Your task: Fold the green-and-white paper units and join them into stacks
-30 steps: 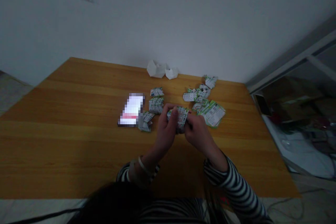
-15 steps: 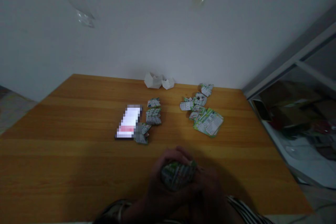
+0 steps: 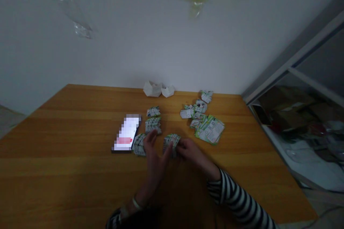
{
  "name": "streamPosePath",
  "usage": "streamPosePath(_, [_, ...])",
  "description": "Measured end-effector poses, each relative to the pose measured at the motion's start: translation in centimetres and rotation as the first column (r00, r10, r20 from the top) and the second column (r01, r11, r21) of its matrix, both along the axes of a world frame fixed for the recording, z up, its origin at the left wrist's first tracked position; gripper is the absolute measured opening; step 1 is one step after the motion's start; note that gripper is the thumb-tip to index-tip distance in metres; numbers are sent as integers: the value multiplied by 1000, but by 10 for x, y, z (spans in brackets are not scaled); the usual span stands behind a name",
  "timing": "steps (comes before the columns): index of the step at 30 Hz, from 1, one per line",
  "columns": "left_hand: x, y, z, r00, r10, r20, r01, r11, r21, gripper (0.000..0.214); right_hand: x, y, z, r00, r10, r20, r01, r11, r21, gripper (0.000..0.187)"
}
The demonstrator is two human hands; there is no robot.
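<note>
A small folded piece of printed green-and-white paper (image 3: pixel 171 142) is between my hands, just above or on the table. My right hand (image 3: pixel 190 151) pinches it at its right edge. My left hand (image 3: pixel 156 159) has its fingers and thumb spread; the thumb is at the paper's left side, and I cannot tell if it presses on it. Close to the left fingertips lies another folded printed paper (image 3: pixel 139 145), beside a phone (image 3: pixel 127 133) with a lit, blurred screen. A pleated paper stack (image 3: pixel 153 124) and a smaller folded paper (image 3: pixel 153 111) lie just beyond.
Flat printed sheets (image 3: pixel 211 129) and crumpled printed scraps (image 3: pixel 200 106) lie to the right on the wooden table (image 3: pixel 80 179). Two white folded paper shapes (image 3: pixel 152 88) stand against the wall. A shelf with clutter (image 3: pixel 301 128) borders the table's right side.
My hands have moved forward from the table's near edge, where they were wrapped around the printed paper. My left hand has opened out. The view has tilted up slightly.
</note>
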State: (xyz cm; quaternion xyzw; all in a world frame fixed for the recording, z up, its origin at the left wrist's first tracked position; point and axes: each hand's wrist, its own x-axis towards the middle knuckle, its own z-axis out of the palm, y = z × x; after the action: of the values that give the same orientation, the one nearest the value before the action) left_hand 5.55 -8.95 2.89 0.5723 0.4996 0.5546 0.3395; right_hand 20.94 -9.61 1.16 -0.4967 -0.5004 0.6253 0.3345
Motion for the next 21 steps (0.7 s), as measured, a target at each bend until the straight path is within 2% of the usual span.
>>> streamPosePath(2, [-10, 0, 7, 998, 33, -46, -30, 996, 82, 59, 0, 7, -1, 996, 93, -3, -93, 996, -5, 35])
streamPosePath(4, [-18, 0, 14, 997, 29, -76, -20, 994, 111, 57, 4, 13, 1, 984, 165, 72, -167, 986, 24, 33])
streamPosePath(6, [-24, 0, 17, 996, 26, -88, -15, 993, 119, 58, 17, 16, 7, 961, 121, 250, -145, 986, 79, 29])
streamPosePath(9, [-25, 2, 15, 993, 43, -112, -28, 990, 136, 57, 54, 20, 24, 847, -166, 505, 34, 965, 261, 23])
streamPosePath(10, [-24, 4, 15, 990, 28, -141, -9, 991, 135, 54, 70, 22, 31, 774, -295, 561, 99, 931, 352, 19])
streamPosePath(12, [-15, 12, 19, 965, -77, -249, 107, 988, 111, 44, 99, 26, 44, 579, -509, 637, 171, 840, 516, 14])
streamPosePath(14, [0, 27, 28, 890, -235, -390, 279, 958, 60, 37, 118, 28, 53, 443, -569, 693, 153, 809, 567, 12])
streamPosePath(16, [22, 49, 40, 766, -338, -547, 413, 911, 16, 40, 124, 27, 56, 411, -543, 732, 99, 825, 556, 11])
streamPosePath(19, [60, 87, 53, 534, -312, -785, 429, 901, -66, 53, 112, 21, 50, 412, -503, 760, -49, 821, 569, 14])
streamPosePath(21, [82, 108, 52, 386, -326, -863, 446, 885, -135, 58, 100, 18, 44, 367, -486, 793, -181, 799, 573, 17])
